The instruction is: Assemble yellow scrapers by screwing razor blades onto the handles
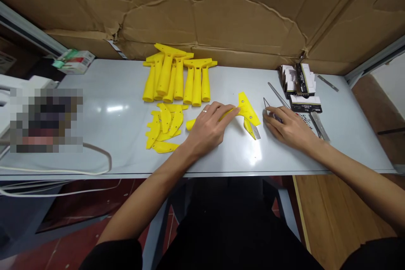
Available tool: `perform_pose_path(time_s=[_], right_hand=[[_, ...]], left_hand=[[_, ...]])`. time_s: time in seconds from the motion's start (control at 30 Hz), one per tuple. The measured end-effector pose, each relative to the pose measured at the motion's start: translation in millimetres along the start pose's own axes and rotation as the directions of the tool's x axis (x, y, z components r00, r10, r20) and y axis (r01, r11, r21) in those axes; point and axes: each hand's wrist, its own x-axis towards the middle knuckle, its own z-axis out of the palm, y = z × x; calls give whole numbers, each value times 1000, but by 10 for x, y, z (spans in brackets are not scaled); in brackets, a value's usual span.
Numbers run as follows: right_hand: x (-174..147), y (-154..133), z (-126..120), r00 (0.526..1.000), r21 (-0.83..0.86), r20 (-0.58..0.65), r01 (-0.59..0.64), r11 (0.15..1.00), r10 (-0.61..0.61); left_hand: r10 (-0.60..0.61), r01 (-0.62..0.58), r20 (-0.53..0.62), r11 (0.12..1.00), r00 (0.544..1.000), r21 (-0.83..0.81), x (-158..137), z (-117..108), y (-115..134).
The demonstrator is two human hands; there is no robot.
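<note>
My left hand (210,124) is closed round the handle of a yellow scraper (245,109), whose wide head points right and shows two screws. Just under the head lies a yellow blade cover (249,127) with a metal blade (255,132) sticking out of it. My right hand (289,126) rests on the table to the right, fingers curled on a slim metal tool (266,102); its kind is partly hidden by the fingers. Beside that hand lies a thin metal rod (276,93). Small screws (305,119) show partly behind the right hand.
Several yellow scraper handles (179,78) stand in a cluster at the back. Loose yellow covers (164,128) are piled before them. Black-and-white boxes (305,80) sit at back right, near metal blades (320,125). A white cable (109,160) loops at left. Cardboard (205,21) walls the back.
</note>
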Motion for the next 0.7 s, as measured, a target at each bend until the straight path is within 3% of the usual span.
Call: perform_pose_path(time_s=[0.17,0.27,0.37,0.43,0.53,0.7], right_hand=[[-75,64,1,1000,71,4,4,997,-4],[-34,37,-33,996,110,-82,-25,994,34],[156,-66,-86,963,329,-232,-53,943,135],[326,-148,-89,950,496,-270,-2,868,157],[518,-238,-12,959,547,-279,124,828,41],[529,-286,144,950,355,-268,254,900,-163]], left_hand=[[-3,3,-22,1000,1000,-7,-11,19,-16],[-33,33,-27,999,999,-1,-11,12,-2],[-49,51,-62,998,997,26,-4,-10,16],[-47,52,-92,997,995,61,2,-27,20],[-24,41,-132,991,991,126,2,-45,9],[45,-9,-165,977,985,213,1,-57,-1]])
